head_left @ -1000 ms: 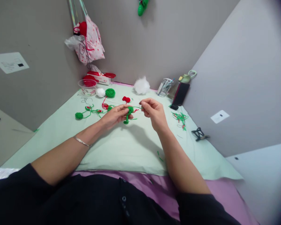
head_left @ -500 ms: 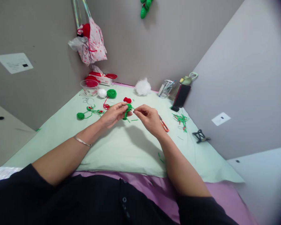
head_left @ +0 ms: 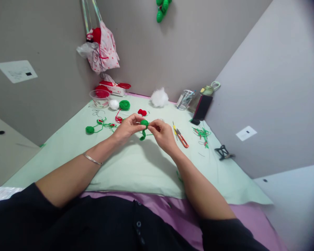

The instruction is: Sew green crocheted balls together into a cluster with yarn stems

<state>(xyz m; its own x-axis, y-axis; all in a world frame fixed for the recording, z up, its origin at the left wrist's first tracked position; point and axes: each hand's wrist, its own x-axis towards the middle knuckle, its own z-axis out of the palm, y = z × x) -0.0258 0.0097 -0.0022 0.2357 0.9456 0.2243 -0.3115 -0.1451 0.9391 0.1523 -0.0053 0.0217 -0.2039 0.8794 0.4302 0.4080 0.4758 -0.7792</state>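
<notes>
Both hands meet over the middle of the pale green cloth [head_left: 136, 170] that covers the surface. The left hand [head_left: 127, 128] pinches a small green crocheted piece [head_left: 143, 127] between thumb and fingers, its round head up and a short stem hanging below. The right hand [head_left: 163, 134] closes its fingertips narrowly on the same piece from the other side, so one green piece is held by two hands, just above the cloth. A thin silver bangle [head_left: 92, 159] sits on the left wrist.

To the right of the hands lies one pair of red-handled snips [head_left: 182, 138], with a thin yellow-handled tool just beside it. Farther right is one tangle of green and red yarn scraps [head_left: 202, 132], and near the cloth's right edge one black clip-like object [head_left: 223, 152].

To the left lie two balls of green yarn: a small one [head_left: 89, 129] near the left edge and a larger one [head_left: 124, 104] farther back. Beside the larger sits one white ball [head_left: 114, 104] and one clear bowl [head_left: 99, 98] with red inside. One small red crocheted piece [head_left: 142, 112] lies just behind the hands. At the back stand one tuft of white stuffing [head_left: 159, 97], one clear cup of tools [head_left: 184, 99] and one dark phone [head_left: 202, 107] leaning upright. One spotted pink bag [head_left: 104, 52] hangs on the wall.
</notes>
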